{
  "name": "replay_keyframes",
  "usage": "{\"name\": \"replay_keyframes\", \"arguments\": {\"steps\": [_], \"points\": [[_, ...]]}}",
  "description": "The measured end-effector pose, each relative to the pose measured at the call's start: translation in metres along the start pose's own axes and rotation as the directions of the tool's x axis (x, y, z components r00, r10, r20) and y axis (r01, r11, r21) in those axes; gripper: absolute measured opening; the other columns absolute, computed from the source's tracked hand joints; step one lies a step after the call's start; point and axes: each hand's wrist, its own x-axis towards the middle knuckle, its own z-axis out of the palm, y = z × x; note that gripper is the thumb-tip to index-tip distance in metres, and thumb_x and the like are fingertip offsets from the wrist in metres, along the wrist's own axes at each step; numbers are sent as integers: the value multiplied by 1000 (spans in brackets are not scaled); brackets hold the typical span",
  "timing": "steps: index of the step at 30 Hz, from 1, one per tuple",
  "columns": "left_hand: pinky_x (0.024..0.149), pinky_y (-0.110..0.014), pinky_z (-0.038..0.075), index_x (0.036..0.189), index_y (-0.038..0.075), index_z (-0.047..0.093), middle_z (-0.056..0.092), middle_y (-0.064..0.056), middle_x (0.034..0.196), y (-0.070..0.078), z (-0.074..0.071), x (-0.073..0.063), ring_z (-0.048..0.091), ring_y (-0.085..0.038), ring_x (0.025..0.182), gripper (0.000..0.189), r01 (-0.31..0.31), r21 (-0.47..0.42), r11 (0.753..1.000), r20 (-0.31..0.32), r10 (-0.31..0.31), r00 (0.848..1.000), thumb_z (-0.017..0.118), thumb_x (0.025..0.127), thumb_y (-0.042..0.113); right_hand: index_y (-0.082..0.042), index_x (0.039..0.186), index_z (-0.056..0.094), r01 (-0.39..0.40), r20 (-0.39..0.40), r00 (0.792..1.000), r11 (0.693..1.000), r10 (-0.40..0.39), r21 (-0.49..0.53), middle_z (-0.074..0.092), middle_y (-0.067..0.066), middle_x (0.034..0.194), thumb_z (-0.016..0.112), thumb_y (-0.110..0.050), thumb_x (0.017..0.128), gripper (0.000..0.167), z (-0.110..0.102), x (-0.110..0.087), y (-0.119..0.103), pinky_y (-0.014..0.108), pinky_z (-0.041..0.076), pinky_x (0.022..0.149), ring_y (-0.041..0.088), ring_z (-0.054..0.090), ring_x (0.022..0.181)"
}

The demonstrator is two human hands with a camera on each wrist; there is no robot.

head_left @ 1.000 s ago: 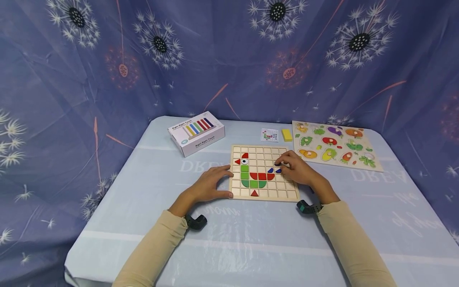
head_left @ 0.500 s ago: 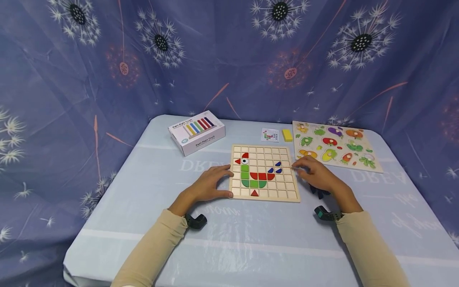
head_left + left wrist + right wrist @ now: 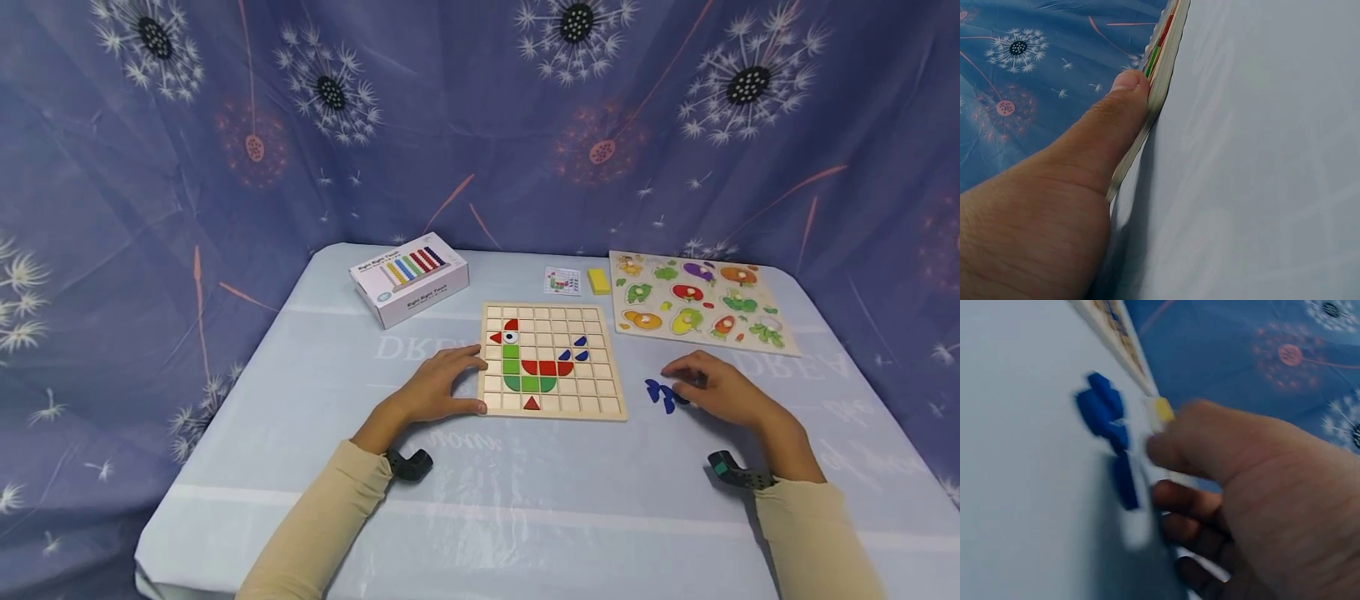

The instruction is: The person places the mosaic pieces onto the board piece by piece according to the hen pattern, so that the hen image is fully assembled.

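A wooden grid board (image 3: 588, 405) lies on the table, bearing a bird-like figure of red, green and blue pieces and a round eye piece. Three blue half-round pieces (image 3: 581, 356) sit at the figure's tail. My left hand (image 3: 435, 387) rests at the board's left side; in the left wrist view its thumb (image 3: 1107, 125) touches the board's edge. Right of the board, my right hand (image 3: 723, 390) hovers with fingers loosely bent beside several loose blue half-round pieces (image 3: 653, 391). The right wrist view shows the blue pieces (image 3: 1094, 412) apart from the fingertips, blurred.
Behind the board are a small picture card (image 3: 562, 282) and a yellow block (image 3: 598, 282). A white box (image 3: 420, 293) stands at the back left. A vegetable puzzle board (image 3: 675, 332) lies at the back right.
My right hand has moved off the grid board, to the right, over to the loose blue pieces. It has left a third blue piece on the board. The left hand has stayed put.
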Motion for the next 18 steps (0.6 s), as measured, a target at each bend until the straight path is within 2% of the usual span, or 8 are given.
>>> {"name": "replay_keyframes", "arguments": {"steps": [4, 8, 11, 15, 18], "points": [[118, -52, 21, 141, 20, 54, 31, -4, 163, 1, -1, 0, 27, -29, 148, 71, 9, 1, 1000, 7, -9, 1000, 79, 84, 55, -10, 107, 71, -31, 58, 998, 999, 30, 14, 62, 3, 104, 80, -8, 86, 23, -7, -8, 2, 22, 44, 85, 19, 54, 96], [118, -52, 21, 141, 21, 54, 31, -4, 163, 1, -2, 0, 27, -28, 148, 70, 8, 9, 1000, 4, -8, 1000, 79, 84, 54, -13, 101, 72, 1, 53, 999, 1000, -3, 28, 60, -1, 97, 79, -3, 85, 20, -9, -10, 4, 21, 44, 78, 15, 51, 88], [118, -52, 22, 140, 20, 55, 32, -4, 163, 1, -2, 0, 27, -29, 148, 70, 1, 3, 1000, 0, -1, 1000, 79, 84, 54, -14, 102, 74, 27, 29, 999, 999, -28, 46, 60, -1, 98, 75, 2, 87, 22, -7, -10, 5, 22, 43, 74, 13, 49, 85], [117, -53, 22, 140, 20, 55, 32, -5, 163, 0, -1, 0, 27, -29, 148, 71, -3, -2, 1000, -1, 3, 1000, 79, 84, 54, -10, 111, 71, -4, 28, 1000, 1000, 3, 26, 61, 3, 104, 74, 1, 89, 25, -6, -9, 6, 22, 43, 77, 16, 50, 90], [117, -53, 22, 140, 20, 55, 33, -5, 162, 0, 0, 0, 28, -29, 148, 71, -3, 0, 1000, -4, 3, 1000, 79, 84, 55, -7, 112, 69, -27, 22, 999, 1000, 27, -6, 61, 5, 105, 75, -2, 88, 25, -5, -9, 6, 20, 43, 80, 20, 51, 91]]}}
